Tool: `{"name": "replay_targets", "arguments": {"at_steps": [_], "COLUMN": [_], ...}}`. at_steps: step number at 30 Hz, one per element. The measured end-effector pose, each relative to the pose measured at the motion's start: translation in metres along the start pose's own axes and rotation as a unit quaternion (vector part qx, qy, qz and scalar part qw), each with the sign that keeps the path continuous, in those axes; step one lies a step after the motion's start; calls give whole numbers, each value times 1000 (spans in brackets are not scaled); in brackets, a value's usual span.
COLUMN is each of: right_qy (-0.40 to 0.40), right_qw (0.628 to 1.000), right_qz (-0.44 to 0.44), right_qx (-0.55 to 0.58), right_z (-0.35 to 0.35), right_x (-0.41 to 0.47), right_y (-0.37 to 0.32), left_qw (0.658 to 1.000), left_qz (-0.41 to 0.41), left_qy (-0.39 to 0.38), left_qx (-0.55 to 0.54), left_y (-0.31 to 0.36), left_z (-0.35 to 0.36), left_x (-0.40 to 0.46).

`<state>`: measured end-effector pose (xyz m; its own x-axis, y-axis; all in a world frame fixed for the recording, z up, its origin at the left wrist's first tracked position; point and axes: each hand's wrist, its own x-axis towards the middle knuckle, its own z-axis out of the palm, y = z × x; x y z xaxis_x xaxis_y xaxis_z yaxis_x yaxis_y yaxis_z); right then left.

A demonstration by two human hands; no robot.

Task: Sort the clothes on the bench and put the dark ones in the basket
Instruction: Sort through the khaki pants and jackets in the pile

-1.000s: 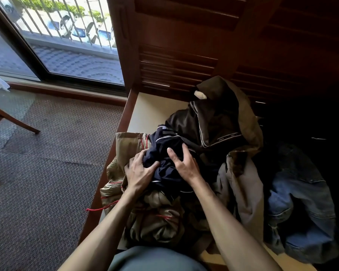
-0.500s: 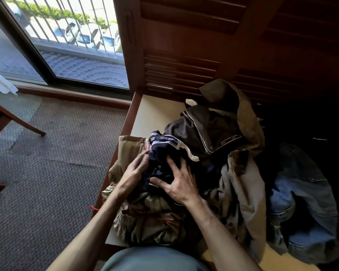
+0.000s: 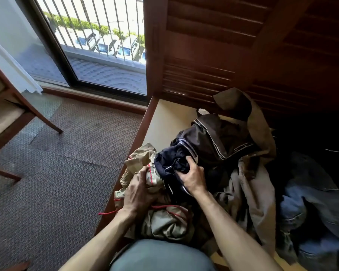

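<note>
where the dark brown jacket [image 3: 219, 137] carries a white-edged band, small pale lettering shows on it (too small to read). from the head camera, the pile of clothes sits on a cream-topped bench [image 3: 164, 116] with a reddish wooden rim, set against slatted dark wood doors [image 3: 204, 55]. left of it lies brown patterned carpet [image 3: 57, 163], a wooden chair [image 3: 10, 114], and a glass door [image 3: 98, 45] with railings and parked cars beyond. the left hand [image 3: 139, 194] has its fingers curled into a crumpled beige garment [image 3: 164, 222] with red cords. just beside it, the right hand [image 3: 192, 177] grips a navy garment [image 3: 170, 159] with white piping, bunched on top of the pile. blue jeans [image 3: 311, 212] lie rumpled at the right. no basket is in view.
</note>
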<state>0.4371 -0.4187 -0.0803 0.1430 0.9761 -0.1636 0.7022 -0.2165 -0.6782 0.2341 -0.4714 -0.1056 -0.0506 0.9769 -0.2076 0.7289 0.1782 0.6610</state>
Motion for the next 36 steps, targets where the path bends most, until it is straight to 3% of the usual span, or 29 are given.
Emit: {"name": "replay_targets", "arguments": {"at_steps": [5, 14, 19, 22, 27, 36], "right_qy": [17, 191, 283, 321, 448, 540], "right_qw": [995, 951, 925, 916, 877, 838], "right_qz": [-2, -103, -136, -126, -97, -36], "right_qx": [95, 220, 212, 206, 143, 74], "right_z": [-36, -128, -184, -219, -289, -358], "right_x": [-9, -78, -120, -142, -194, -326], "right_y": [-6, -50, -70, -61, -29, 63], "left_qw": [998, 975, 960, 956, 958, 956], "left_qz": [22, 105, 153, 186, 216, 217], "left_qy": [-1, 18, 8, 21, 58, -4], "left_qx": [-58, -196, -235, -225, -178, -196], "left_y": [11, 91, 140, 171, 211, 267], "left_z": [-25, -106, -129, -132, -133, -51], "left_x": [6, -31, -36, -45, -60, -145]}}
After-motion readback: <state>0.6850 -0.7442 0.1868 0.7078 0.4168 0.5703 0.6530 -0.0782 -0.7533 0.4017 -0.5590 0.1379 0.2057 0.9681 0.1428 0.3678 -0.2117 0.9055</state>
